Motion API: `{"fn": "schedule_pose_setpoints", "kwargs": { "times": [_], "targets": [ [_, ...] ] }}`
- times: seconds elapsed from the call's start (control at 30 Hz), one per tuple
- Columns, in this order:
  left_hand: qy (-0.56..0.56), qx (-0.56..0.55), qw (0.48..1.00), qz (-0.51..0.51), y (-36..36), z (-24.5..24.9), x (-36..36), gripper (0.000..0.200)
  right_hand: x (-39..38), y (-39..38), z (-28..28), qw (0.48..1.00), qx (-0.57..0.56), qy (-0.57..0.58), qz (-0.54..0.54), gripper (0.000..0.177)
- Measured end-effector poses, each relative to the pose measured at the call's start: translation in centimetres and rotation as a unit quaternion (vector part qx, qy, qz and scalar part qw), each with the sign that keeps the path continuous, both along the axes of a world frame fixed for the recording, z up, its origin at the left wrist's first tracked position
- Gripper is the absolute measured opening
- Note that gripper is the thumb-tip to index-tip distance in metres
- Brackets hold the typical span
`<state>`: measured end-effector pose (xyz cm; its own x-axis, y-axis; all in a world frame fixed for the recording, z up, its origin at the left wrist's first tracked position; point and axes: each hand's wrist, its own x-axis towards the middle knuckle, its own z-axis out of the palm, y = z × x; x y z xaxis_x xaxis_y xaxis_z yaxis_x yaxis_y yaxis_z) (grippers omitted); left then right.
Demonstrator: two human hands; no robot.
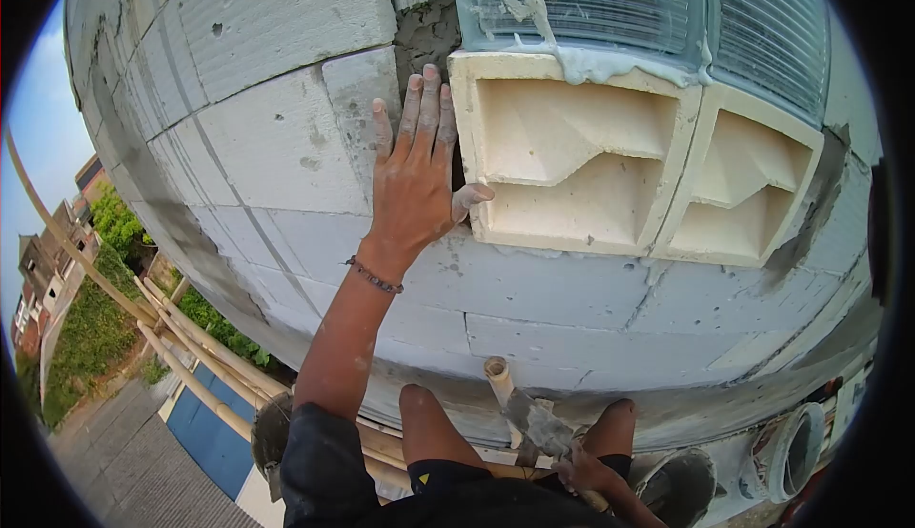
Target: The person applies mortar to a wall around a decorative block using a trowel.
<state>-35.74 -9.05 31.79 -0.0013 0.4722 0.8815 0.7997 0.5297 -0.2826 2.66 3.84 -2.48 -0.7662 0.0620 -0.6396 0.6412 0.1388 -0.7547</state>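
Observation:
My left hand (pixel 415 171) lies flat with fingers stretched, against the block wall beside the left cream vent block (pixel 572 190). Its thumb rests on that block's left edge. A second vent block (pixel 739 175) sits right of the first. Above them are ribbed glass blocks (pixel 581 4), with white paste smeared along the joint (pixel 620 64). Low in front of my body, my right hand (pixel 583 476) is closed around a trowel (pixel 541 425) whose blade is coated in grey mortar. Part of the right hand's fingers is hidden.
Bamboo poles (pixel 205 366) run along the left and beneath me. A dark bucket (pixel 272 433) hangs by my left elbow, and mortar-stained buckets (pixel 786 452) stand at lower right. An upright bamboo end (pixel 498 375) is near my knees. A roof (pixel 143 461) lies far below.

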Motion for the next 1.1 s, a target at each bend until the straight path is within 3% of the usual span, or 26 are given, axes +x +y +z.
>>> {"fn": "schedule_pose_setpoints", "kwargs": {
  "times": [0.17,0.23,0.4,0.47,0.53,0.57,0.6,0.67,0.7,0.77,0.8,0.83,0.9,0.93,1.0,1.1],
  "targets": [
    [0.023,-0.037,0.998,0.050,-2.1,1.8,1.9,0.105,0.4,0.6,-1.3,0.999,0.031,-0.006,0.028,0.041],
    [-0.016,-0.072,0.997,0.033,-2.5,2.1,2.3,0.103,0.3,1.7,-4.5,0.999,0.000,-0.038,0.029,0.050],
    [-0.051,-0.027,0.997,-0.055,-3.4,2.8,3.9,0.096,0.1,1.5,-2.7,1.000,0.001,0.000,0.005,0.051],
    [-0.029,0.097,0.986,-0.133,-4.1,2.6,5.6,0.086,0.6,1.6,-2.3,1.000,-0.007,0.013,-0.006,0.051],
    [-0.045,0.168,0.962,-0.209,-3.9,-0.7,8.8,0.074,1.5,1.6,-1.9,0.999,-0.025,0.036,-0.020,0.052],
    [-0.038,0.175,0.940,-0.289,-3.3,-3.5,10.0,0.048,1.9,1.5,-1.6,0.998,-0.036,0.053,-0.028,0.052],
    [-0.114,0.088,0.916,-0.373,-3.3,-7.1,10.9,0.032,2.3,1.5,-0.9,0.995,-0.046,0.073,-0.041,0.052],
    [-0.231,-0.040,0.916,-0.326,-3.1,-14.1,13.4,0.025,3.7,1.2,1.4,0.989,-0.070,0.104,-0.081,0.053],
    [-0.254,-0.067,0.898,-0.352,-2.2,-18.1,13.8,0.025,4.3,0.9,4.4,0.985,-0.076,0.089,-0.126,0.046],
    [-0.351,-0.117,0.886,-0.280,0.1,-25.8,14.6,0.034,6.6,1.7,4.8,0.972,-0.101,0.122,-0.174,0.046],
    [-0.555,-0.218,0.798,-0.085,0.7,-27.5,15.6,0.052,7.7,1.9,6.6,0.968,-0.102,0.114,-0.198,0.044],
    [-0.559,-0.271,0.775,-0.115,0.3,-30.0,16.5,0.052,9.0,2.2,8.0,0.968,-0.079,0.104,-0.215,0.048],
    [-0.277,-0.463,0.841,-0.027,-1.8,-34.5,17.1,0.065,12.0,2.3,10.0,0.949,-0.079,0.100,-0.288,0.054],
    [-0.276,-0.499,0.819,-0.063,-2.2,-35.6,17.4,0.065,13.6,2.0,10.8,0.933,-0.080,0.109,-0.332,0.053],
    [-0.519,-0.495,0.687,-0.117,-1.4,-37.3,17.6,0.069,17.1,2.4,11.9,0.907,-0.018,0.139,-0.398,0.052],
    [-0.593,-0.488,0.612,-0.188,0.3,-36.3,18.4,0.066,21.4,1.9,14.8,0.845,0.055,0.126,-0.517,0.048]
  ]
}}
